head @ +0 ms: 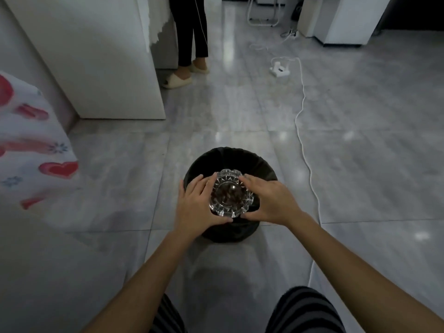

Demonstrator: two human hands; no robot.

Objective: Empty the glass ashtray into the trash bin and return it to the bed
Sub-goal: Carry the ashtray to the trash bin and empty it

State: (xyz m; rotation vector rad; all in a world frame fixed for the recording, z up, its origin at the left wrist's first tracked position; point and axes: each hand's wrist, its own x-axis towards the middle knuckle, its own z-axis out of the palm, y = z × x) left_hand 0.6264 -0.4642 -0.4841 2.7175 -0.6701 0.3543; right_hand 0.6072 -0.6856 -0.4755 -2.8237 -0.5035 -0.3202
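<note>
A cut-glass ashtray (229, 193) with dark bits in its bowl hangs right above the round black trash bin (228, 157), which stands on the grey tiled floor and is lined with a black bag. My left hand (195, 204) grips the ashtray's left side. On the right side, my right hand (270, 200) holds its rim. The ashtray's open side faces up toward me. The corner of the bed (36, 145), covered in a white sheet with red hearts, shows at the left edge.
A white cabinet (96, 56) stands behind the bed corner, and a person in dark trousers and slippers (189, 44) is beside it. A white cable (306, 145) with a power strip (280, 69) runs over the floor to the right of the bin.
</note>
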